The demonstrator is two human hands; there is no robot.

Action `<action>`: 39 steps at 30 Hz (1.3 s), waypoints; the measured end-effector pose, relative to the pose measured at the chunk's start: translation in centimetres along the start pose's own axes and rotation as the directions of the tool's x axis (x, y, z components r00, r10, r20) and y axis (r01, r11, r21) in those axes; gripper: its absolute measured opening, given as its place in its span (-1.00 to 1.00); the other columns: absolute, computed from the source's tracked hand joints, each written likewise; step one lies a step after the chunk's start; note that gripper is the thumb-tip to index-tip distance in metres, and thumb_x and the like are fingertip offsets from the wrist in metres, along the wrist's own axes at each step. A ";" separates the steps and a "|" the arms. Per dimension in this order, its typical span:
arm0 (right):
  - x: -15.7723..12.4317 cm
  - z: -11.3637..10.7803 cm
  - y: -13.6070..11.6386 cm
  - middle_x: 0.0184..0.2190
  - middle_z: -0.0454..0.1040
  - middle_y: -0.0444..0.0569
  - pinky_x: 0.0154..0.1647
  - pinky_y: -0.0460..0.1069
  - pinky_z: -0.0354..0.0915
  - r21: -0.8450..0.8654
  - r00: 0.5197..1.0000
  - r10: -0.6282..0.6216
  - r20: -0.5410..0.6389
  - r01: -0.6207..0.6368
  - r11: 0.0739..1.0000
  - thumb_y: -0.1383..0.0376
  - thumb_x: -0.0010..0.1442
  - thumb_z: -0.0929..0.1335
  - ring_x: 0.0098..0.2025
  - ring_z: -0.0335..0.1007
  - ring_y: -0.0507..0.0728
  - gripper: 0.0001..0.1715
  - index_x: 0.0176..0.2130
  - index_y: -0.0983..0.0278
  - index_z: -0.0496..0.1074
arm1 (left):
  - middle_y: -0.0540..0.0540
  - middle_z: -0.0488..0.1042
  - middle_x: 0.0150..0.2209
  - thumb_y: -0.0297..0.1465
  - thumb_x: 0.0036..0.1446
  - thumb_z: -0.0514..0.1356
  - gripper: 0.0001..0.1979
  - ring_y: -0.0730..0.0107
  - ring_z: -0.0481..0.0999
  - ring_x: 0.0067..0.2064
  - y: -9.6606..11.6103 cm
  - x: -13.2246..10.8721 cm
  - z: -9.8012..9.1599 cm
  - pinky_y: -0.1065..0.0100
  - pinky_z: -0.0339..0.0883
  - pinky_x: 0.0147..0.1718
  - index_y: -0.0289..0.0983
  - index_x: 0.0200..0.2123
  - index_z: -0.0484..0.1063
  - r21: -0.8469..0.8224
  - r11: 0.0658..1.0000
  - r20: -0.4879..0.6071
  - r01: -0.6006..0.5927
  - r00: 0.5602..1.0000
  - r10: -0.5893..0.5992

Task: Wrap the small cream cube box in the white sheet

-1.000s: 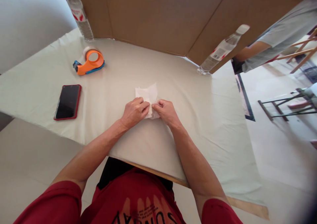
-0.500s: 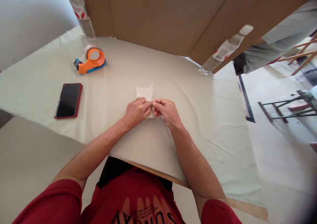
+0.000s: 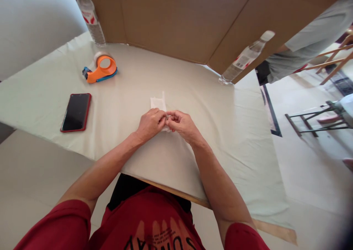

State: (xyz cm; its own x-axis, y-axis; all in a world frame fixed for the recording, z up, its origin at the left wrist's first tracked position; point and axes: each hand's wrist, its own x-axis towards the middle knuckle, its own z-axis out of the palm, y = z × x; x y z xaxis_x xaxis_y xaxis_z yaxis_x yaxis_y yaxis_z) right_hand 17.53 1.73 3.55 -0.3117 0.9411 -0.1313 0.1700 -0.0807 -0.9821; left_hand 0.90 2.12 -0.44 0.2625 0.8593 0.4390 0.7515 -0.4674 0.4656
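Note:
A small white packet (image 3: pixel 158 103) lies near the middle of the cloth-covered table, partly hidden under my hands. My left hand (image 3: pixel 151 124) is closed on it, with thumb and fingers pinched at its right side. My right hand (image 3: pixel 182 125) touches the left one, its thumb and forefinger pinched together at the packet's edge. The upper part of the packet shows beyond my knuckles, with a narrow strip standing up at its right. A bit of white also shows below my fingers.
An orange tape dispenser (image 3: pixel 102 70) and a red-cased phone (image 3: pixel 76 112) lie at the left. Clear bottles (image 3: pixel 96 31) (image 3: pixel 237 66) stand by a cardboard panel (image 3: pixel 176 21). Behind it at the right are a person in grey (image 3: pixel 309 40) and a folding stool (image 3: pixel 311 123).
Both hands have shifted slightly left, the right one more. The packet's upper part looks narrower, its right corner now a thin strip.

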 end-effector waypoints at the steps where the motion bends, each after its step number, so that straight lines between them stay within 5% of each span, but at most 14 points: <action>1: 0.0 0.0 0.0 -0.53 0.35 -0.24 -0.45 -0.07 0.22 -0.017 1.000 -0.007 -0.001 0.007 1.000 0.21 0.00 0.40 -0.50 0.22 -0.03 -0.57 -0.11 0.32 0.49 | -0.10 0.50 -0.37 -0.51 0.19 0.13 -0.86 0.30 0.46 -0.26 0.0 0.0 -0.1 0.35 0.29 -0.31 -0.24 -0.35 0.49 -0.010 1.000 0.010 0.004 1.000 -0.004; 7: -0.2 0.2 0.0 -0.48 0.37 -0.21 -0.39 -0.05 0.23 -0.130 0.999 -0.025 0.022 0.028 0.991 0.20 0.07 0.35 -0.45 0.27 0.00 -0.55 -0.05 0.32 0.45 | -0.08 0.51 -0.39 -0.51 0.11 0.11 -0.81 0.36 0.44 -0.34 -0.2 0.1 -0.7 0.35 0.32 -0.33 -0.26 -0.31 0.53 -0.136 0.990 0.025 0.028 0.999 -0.025; 16: -0.9 0.2 -1.2 -0.34 0.50 -0.10 -0.29 -0.04 0.24 -0.430 0.990 -0.100 0.095 0.132 0.893 0.36 0.11 0.29 -0.35 0.33 0.04 -0.58 -0.03 0.27 0.50 | 0.02 0.48 -0.48 -0.39 0.06 0.19 -0.92 0.46 0.37 -0.45 0.9 0.6 -2.1 0.41 0.25 -0.44 -0.27 -0.41 0.46 -0.340 0.904 0.128 0.258 0.965 -0.227; 21: -0.6 -0.1 -1.2 -0.41 0.42 -0.14 -0.34 -0.05 0.24 -0.325 0.989 -0.075 0.130 0.113 0.939 0.35 0.08 0.29 -0.39 0.28 0.02 -0.63 -0.11 0.28 0.51 | 0.03 0.43 -0.50 -0.46 0.04 0.15 -0.89 0.48 0.33 -0.45 0.7 0.7 -1.6 0.41 0.23 -0.43 -0.26 -0.52 0.36 -0.331 0.916 0.106 0.225 0.974 -0.201; 26: -0.1 -0.9 -0.6 -0.42 0.42 -0.15 -0.39 -0.04 0.32 -0.112 1.000 -0.020 -0.020 0.018 0.994 0.23 0.08 0.35 -0.46 0.30 0.00 -0.62 -0.10 0.31 0.48 | 0.04 0.37 -0.49 -0.48 0.04 0.15 -0.89 0.48 0.31 -0.46 0.4 0.7 -1.4 0.40 0.17 -0.44 -0.25 -0.52 0.34 -0.283 0.944 0.076 0.169 0.985 -0.154; 39: 0.5 -1.3 1.3 -0.41 0.41 -0.16 -0.38 -0.04 0.24 -0.197 0.998 -0.066 0.003 0.065 0.978 0.23 0.03 0.40 -0.44 0.28 0.00 -0.67 -0.17 0.29 0.50 | 0.05 0.37 -0.48 -0.52 0.05 0.18 -0.89 0.49 0.31 -0.44 0.7 0.7 -1.8 0.40 0.17 -0.39 -0.27 -0.50 0.36 -0.312 0.922 0.123 0.231 0.972 -0.202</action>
State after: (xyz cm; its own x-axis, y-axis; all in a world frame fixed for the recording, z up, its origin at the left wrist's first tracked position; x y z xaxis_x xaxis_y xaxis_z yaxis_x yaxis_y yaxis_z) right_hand 18.83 2.53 2.35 -0.3254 0.9432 -0.0669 0.3299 0.0469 -0.9429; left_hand 0.48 1.99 1.59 0.1774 0.9550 0.2377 0.5647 -0.2966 0.7702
